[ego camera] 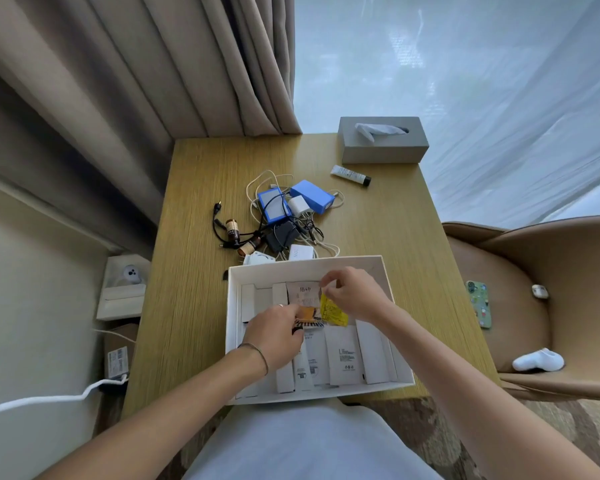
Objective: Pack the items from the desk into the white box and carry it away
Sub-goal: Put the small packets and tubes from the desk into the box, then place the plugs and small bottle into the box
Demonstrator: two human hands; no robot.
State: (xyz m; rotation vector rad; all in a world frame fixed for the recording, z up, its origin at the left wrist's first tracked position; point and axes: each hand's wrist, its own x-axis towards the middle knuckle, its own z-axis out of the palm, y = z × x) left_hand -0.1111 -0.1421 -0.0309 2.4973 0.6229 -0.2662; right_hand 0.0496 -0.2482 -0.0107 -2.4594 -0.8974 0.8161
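Observation:
The white box (234,308) sits open at the desk's near edge, holding several white sachets (343,355) and small white cartons. Both hands are inside it. My left hand (274,336) grips an orange and black packet (309,315). My right hand (352,294) pinches the top of a yellow packet (334,311) beside a pale printed packet (302,293). Behind the box lies a tangle of cables, a white charger (299,206), two blue boxes (313,195), a black adapter (281,235) and small brown bottles (232,228).
A grey tissue box (383,140) and a small white tube (350,175) lie at the desk's far right. A tan chair (534,299) on the right holds a phone (479,304), an earbud case and a white sock. Curtains hang behind.

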